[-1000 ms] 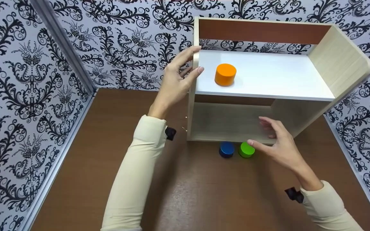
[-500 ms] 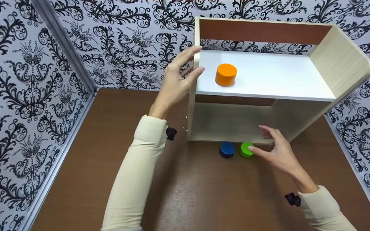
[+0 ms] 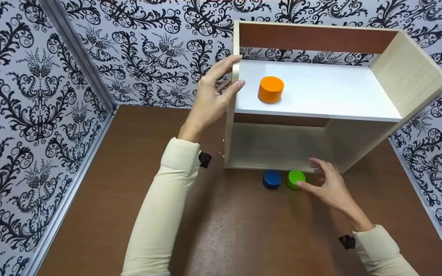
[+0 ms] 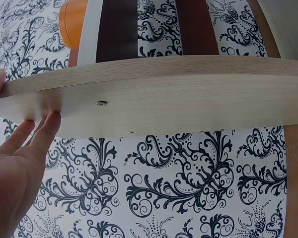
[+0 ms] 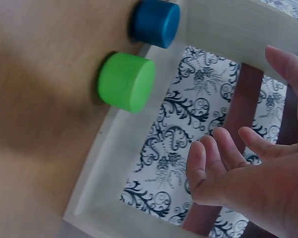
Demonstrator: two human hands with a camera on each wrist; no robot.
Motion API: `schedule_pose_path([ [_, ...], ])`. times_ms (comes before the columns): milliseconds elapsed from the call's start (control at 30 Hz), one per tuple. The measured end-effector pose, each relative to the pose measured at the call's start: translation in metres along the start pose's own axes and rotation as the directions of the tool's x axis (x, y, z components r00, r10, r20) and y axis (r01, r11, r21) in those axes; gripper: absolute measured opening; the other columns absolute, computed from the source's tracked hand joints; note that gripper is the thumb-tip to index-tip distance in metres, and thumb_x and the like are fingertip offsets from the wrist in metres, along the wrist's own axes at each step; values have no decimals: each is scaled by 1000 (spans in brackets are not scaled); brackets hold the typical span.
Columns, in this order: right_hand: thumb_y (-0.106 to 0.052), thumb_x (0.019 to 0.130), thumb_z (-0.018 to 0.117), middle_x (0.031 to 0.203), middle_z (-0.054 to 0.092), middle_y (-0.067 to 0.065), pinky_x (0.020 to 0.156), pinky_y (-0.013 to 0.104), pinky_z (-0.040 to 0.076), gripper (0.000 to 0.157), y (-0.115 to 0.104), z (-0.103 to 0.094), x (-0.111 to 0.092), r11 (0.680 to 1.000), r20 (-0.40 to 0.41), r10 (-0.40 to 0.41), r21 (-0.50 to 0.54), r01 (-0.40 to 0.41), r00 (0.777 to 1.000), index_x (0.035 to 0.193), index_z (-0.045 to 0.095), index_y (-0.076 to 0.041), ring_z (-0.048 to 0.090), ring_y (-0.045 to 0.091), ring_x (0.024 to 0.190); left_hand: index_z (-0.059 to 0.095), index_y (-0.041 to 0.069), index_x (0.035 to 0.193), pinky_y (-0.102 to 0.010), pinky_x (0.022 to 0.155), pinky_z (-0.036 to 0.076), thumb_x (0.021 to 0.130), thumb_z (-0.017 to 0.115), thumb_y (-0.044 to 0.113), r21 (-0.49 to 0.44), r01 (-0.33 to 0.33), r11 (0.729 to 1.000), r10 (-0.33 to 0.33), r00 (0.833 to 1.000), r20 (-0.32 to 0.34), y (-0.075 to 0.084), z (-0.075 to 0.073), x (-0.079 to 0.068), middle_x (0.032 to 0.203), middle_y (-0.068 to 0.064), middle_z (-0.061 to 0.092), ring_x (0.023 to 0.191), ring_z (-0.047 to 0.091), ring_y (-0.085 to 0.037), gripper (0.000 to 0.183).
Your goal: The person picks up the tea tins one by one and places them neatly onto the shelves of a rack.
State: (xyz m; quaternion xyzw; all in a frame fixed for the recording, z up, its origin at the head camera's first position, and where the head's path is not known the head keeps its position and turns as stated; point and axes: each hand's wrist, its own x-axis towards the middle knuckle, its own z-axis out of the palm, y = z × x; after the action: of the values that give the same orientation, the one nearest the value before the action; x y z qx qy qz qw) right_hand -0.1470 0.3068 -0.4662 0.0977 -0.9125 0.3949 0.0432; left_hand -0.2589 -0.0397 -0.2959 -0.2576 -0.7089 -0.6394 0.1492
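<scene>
My left hand (image 3: 209,97) grips the left side panel (image 4: 179,96) of a small wooden shelf unit, fingers on its outer face and thumb at the front edge. My right hand (image 3: 332,188) hovers in front of the lower compartment, fingers loosely bent and apart, holding nothing. Close to its thumb in the head view is a short green cylinder (image 3: 295,179), but the right wrist view shows a gap between them. Beside it on the floor, by the shelf's bottom edge, stands a short blue cylinder (image 3: 271,179). An orange cylinder (image 3: 270,89) stands on the white upper shelf (image 3: 332,90).
The unit's right side panel (image 3: 405,73) slants outward in view. Its bottom board (image 3: 274,145) lies low behind the two cylinders. Patterned walls (image 3: 155,57) rise behind and at both sides. Brown wooden flooring (image 3: 236,234) spreads in front.
My right hand has come down and slightly toward me, so its thumb now appears at the green cylinder's lower right edge. The left hand and the cylinders stay in place.
</scene>
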Motion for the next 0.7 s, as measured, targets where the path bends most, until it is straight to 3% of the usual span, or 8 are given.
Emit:
schedule_pose_path([
  [233,-22,83,87,133,52,27,103,65,47,78,15,7,0,999,15,38,22,-39,999,145,46,1,50,45,122,55,7,145,-31,112,47,95,70,3,-10,11,1000,-11,1000,8,1,0,0,154,-7,45,135,47,-18,52],
  [700,-29,83,87,136,51,28,103,66,46,83,38,18,-4,994,39,108,1,-108,993,147,44,2,51,46,122,55,11,145,-28,111,47,95,70,6,1,14,1000,-14,1000,6,0,0,0,154,-6,45,135,48,-16,52],
])
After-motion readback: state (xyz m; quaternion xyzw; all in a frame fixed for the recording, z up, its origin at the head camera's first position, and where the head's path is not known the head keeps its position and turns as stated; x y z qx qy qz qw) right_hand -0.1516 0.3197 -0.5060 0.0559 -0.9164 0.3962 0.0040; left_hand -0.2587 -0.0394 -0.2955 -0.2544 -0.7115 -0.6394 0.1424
